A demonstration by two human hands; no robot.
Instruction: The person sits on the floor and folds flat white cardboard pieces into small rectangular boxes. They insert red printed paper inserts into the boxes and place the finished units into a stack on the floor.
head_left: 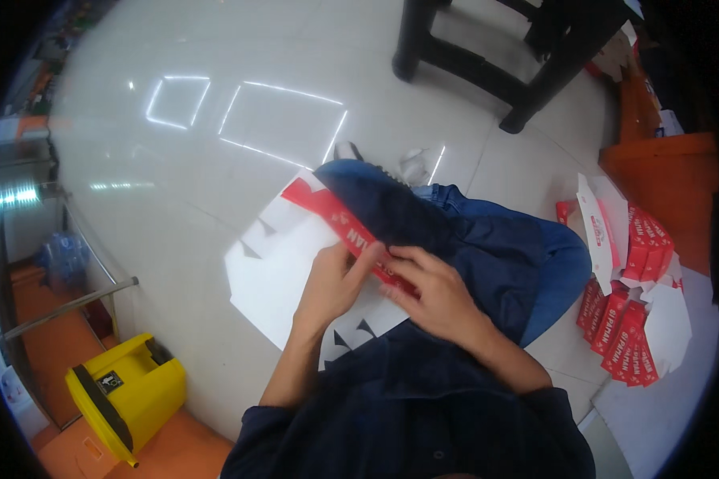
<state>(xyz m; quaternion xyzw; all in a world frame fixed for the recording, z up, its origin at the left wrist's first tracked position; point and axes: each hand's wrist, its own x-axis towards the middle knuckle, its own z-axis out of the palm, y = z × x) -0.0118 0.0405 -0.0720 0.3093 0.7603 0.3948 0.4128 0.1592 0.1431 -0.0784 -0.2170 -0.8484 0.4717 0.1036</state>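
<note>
1. The white cardboard sheet (284, 263), with a red strip (339, 219) along one side, lies across the person's lap (471, 239), jutting past its left edge.
2. The left hand (333, 279) grips the red strip, thumb on top.
3. The right hand (431, 294) pinches it between thumb and curled fingers.
4. Red-and-white cartons (627, 331) lie heaped beyond the lap's right edge.

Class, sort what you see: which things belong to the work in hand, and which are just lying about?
Work in hand:
red-and-white card sheet, gripped by left hand and right hand
probably the matching cartons, right

Just lying about:
yellow bin
black stool
</note>
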